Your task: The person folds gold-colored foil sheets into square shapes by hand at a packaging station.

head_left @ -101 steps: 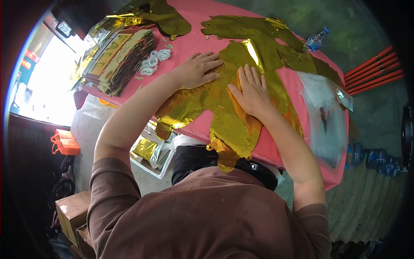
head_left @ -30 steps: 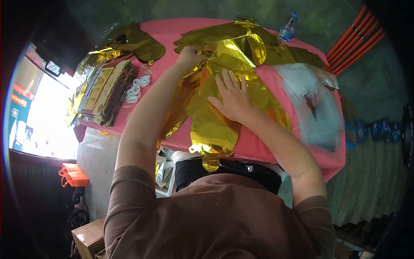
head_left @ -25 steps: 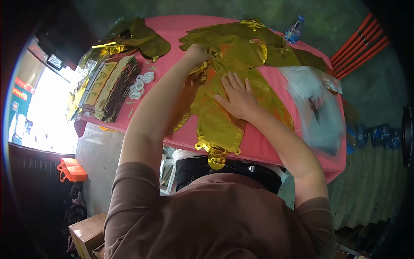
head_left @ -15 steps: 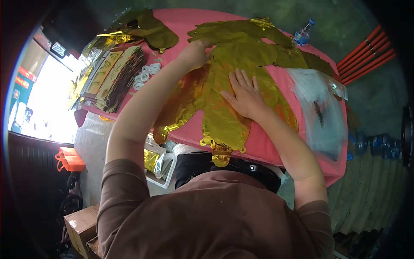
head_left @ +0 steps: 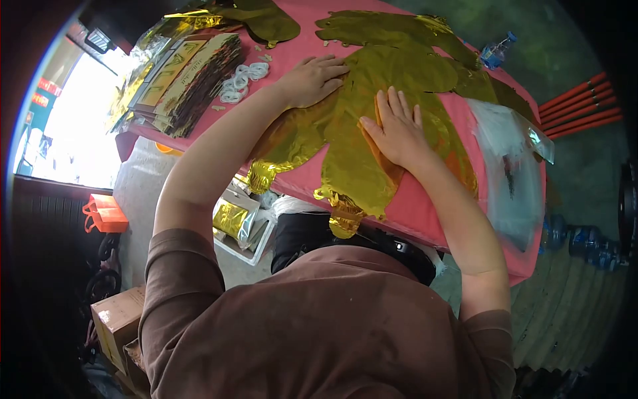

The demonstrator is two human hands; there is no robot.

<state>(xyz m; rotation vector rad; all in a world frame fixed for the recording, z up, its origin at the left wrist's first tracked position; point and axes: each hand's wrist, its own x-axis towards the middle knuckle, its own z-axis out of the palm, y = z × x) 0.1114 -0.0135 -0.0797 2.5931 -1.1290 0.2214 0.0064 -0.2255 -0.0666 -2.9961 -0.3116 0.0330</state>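
Note:
A large flat gold foil sheet (head_left: 362,143), shaped like a deflated foil balloon with rounded lobes and a tab at its near end, lies on the pink-covered table (head_left: 299,179). My left hand (head_left: 312,81) rests palm down at its upper left edge, fingers stretched out. Lower and to the right, my right hand (head_left: 397,130) lies flat on the foil with fingers spread. Beneath its thumb side, the foil is creased. More gold foil (head_left: 399,33) lies beyond, partly under or against this piece; where one ends and another begins is hard to make out.
On the left are a stack of printed packets (head_left: 183,83) and white ribbon rolls (head_left: 234,85). Clear plastic bags (head_left: 508,173) lie at the right, with a water bottle (head_left: 498,50) beyond. Below the table edge sits a white bin (head_left: 260,245) with a gold packet.
My left hand has gone from curled fingers at the foil's edge to lying outstretched. My right hand stays flat on the foil. The whole view has shifted slightly.

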